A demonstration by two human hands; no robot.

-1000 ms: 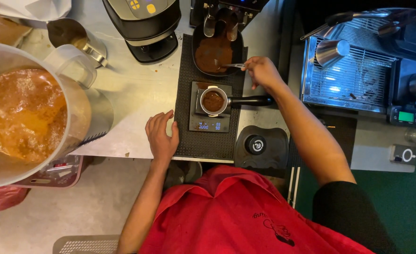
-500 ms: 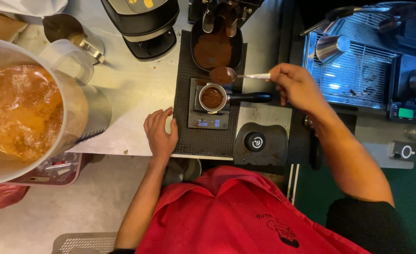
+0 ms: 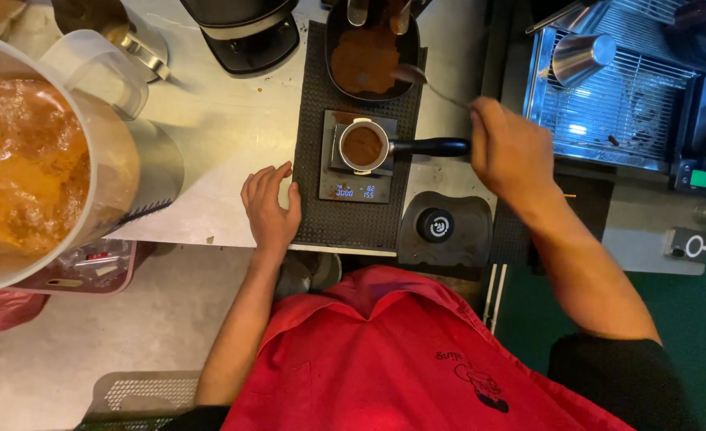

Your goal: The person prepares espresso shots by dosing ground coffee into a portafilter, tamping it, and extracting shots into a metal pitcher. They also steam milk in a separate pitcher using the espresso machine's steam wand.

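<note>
A metal spoon [image 3: 423, 80] is held by its thin handle in the grip of the right hand [image 3: 511, 152], the fingers pinched closed on the handle's end. Its bowl is hung over the near right rim of a dark tray [image 3: 369, 56] filled with brown ground coffee, which is set at the far edge of the counter [image 3: 225, 144]. Whether the bowl carries any grounds cannot be told.

Just in front of the tray, a portafilter [image 3: 362, 146] is rested on a small black scale [image 3: 357, 160] with a lit display; its round steel basket is filled with dark brown grounds, and its black handle is pointed toward the right hand. Both are carried on a black ribbed mat [image 3: 321, 215].

The left hand [image 3: 271, 203] is laid flat and released, palm down, on the near edge of the counter, its fingers touching the mat's left border; nothing is grasped by it.

A round black tamper base [image 3: 441, 226] is seen at the near right corner of the mat. A large clear pitcher [image 3: 41, 160] of amber liquid is stood well apart at the left.
</note>
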